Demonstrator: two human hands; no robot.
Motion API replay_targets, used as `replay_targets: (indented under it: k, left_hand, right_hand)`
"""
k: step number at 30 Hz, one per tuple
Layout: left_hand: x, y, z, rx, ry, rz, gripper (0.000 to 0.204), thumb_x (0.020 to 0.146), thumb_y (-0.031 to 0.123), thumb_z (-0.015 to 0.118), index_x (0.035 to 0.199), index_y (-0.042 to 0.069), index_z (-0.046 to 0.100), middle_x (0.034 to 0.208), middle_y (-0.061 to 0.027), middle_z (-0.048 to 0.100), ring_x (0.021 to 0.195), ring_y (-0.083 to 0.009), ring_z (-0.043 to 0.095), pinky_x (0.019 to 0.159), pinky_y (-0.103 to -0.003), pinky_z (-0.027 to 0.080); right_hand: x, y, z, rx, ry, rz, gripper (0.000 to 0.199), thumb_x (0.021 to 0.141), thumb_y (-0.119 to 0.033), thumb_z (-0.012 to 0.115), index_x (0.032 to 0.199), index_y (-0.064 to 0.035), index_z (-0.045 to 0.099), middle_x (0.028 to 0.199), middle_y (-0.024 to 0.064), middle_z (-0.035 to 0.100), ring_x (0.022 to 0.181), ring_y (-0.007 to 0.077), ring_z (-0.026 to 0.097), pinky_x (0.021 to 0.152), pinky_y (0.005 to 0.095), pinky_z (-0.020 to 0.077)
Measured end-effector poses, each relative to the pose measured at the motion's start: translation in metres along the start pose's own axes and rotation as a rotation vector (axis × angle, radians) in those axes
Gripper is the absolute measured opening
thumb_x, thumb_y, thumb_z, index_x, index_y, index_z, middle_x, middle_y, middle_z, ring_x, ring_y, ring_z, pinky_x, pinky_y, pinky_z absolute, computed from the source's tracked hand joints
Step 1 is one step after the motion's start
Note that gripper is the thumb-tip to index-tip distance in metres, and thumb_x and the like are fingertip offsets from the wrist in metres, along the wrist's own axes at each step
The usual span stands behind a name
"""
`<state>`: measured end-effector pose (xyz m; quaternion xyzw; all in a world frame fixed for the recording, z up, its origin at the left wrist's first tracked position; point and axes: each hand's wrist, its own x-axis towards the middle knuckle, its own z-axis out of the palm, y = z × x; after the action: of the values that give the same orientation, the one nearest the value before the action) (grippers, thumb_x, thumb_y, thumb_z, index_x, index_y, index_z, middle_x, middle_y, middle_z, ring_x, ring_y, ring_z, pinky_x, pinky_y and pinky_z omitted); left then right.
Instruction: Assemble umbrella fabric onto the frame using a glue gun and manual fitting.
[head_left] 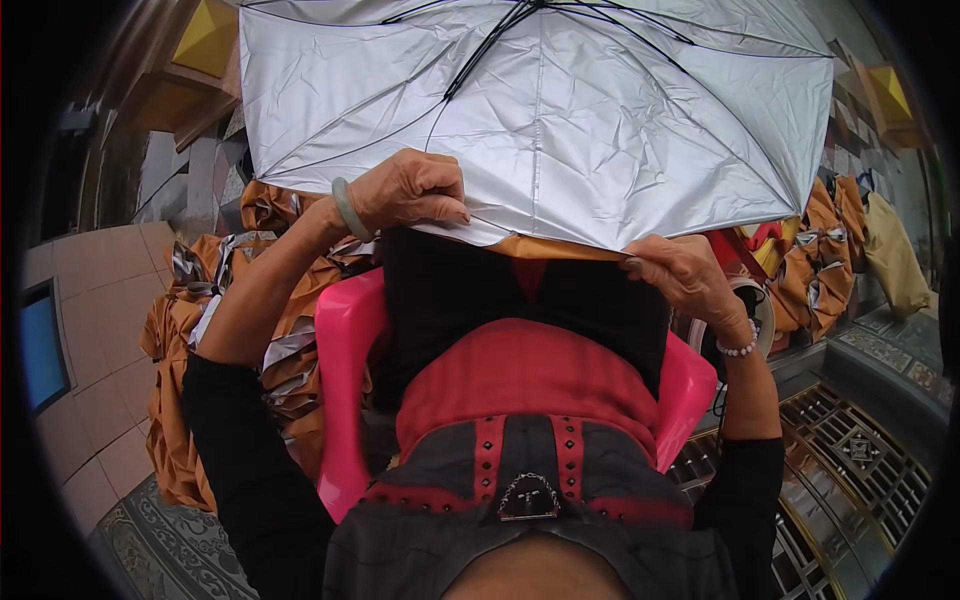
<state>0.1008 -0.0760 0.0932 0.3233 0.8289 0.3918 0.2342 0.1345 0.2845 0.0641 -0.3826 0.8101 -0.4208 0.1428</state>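
An opened umbrella canopy [590, 130] spreads over my lap and beyond, its silver lining toward me and black ribs [490, 45] meeting at the top. Orange outer cloth [560, 248] shows where the near hem folds over. My left hand [415, 190], with a pale green bangle on the wrist, pinches the hem left of the middle, fingers curled. Farther right, my right hand [685, 278] grips the same hem near a corner between thumb and fingers. A beaded bracelet circles that wrist. Whatever lies under the canopy is hidden.
I sit in a pink plastic chair [340, 400]. Heaps of orange and silver folded cloth [190, 330] lie at the left, with more orange cloth [815, 270] at the right. A tan bag [893, 255] stands at the far right. Metal grillwork [850, 450] lies at the lower right.
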Motion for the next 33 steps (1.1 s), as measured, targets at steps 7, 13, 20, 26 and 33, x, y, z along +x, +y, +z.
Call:
replay_targets:
  k: [7, 13, 20, 26, 33]
  left_hand:
    - [-0.012, -0.004, -0.014, -0.129, -0.190, -0.157, 0.021, 0.071, 0.017, 0.074, 0.078, 0.003, 0.060, 0.076, -0.0033, 0.054, 0.068, -0.0136, 0.053, 0.060, -0.025, 0.042]
    - [-0.029, 0.023, -0.066, -0.043, -0.250, -0.521, 0.018, 0.066, 0.005, 0.066, 0.084, 0.004, 0.063, 0.085, -0.0065, 0.057, 0.076, -0.0168, 0.055, 0.068, -0.028, 0.046]
    - [0.038, 0.046, 0.017, 0.066, -0.020, 0.265, 0.037, 0.073, 0.007, 0.055, 0.110, 0.002, 0.053, 0.104, -0.0135, 0.058, 0.091, -0.0323, 0.057, 0.079, -0.037, 0.047]
    - [0.068, 0.049, 0.066, -0.117, -0.176, 0.320, 0.030, 0.078, 0.013, 0.055, 0.107, 0.007, 0.053, 0.099, -0.0118, 0.057, 0.080, -0.0289, 0.059, 0.069, -0.037, 0.047]
    - [0.058, 0.024, 0.042, -0.039, 0.004, 0.067, 0.018, 0.077, 0.019, 0.069, 0.078, 0.006, 0.057, 0.078, -0.0068, 0.058, 0.071, -0.0221, 0.059, 0.061, -0.032, 0.045]
  right_hand:
    - [-0.006, -0.023, -0.031, 0.021, -0.010, 0.338, 0.030, 0.081, -0.003, 0.059, 0.111, -0.0031, 0.055, 0.072, 0.0123, 0.062, 0.063, 0.0192, 0.062, 0.058, 0.0291, 0.0469]
    - [-0.036, -0.032, -0.085, -0.619, 0.233, 0.492, 0.037, 0.077, -0.005, 0.058, 0.113, -0.0079, 0.055, 0.072, 0.0169, 0.059, 0.067, 0.0332, 0.059, 0.062, 0.0386, 0.0448]
    - [0.008, -0.031, 0.005, -0.113, 0.024, -0.010, 0.020, 0.074, -0.002, 0.061, 0.093, -0.0048, 0.060, 0.073, 0.0124, 0.061, 0.061, 0.0274, 0.061, 0.054, 0.0339, 0.0472]
    - [0.004, -0.039, 0.011, -0.162, -0.023, -0.118, 0.023, 0.072, -0.001, 0.062, 0.093, -0.0073, 0.062, 0.063, 0.0085, 0.057, 0.056, 0.0234, 0.060, 0.050, 0.0315, 0.0463]
    - [-0.024, -0.018, -0.026, -0.079, 0.066, 0.075, 0.021, 0.072, 0.001, 0.062, 0.092, -0.0054, 0.063, 0.066, 0.0092, 0.060, 0.056, 0.0237, 0.060, 0.051, 0.0301, 0.0463]
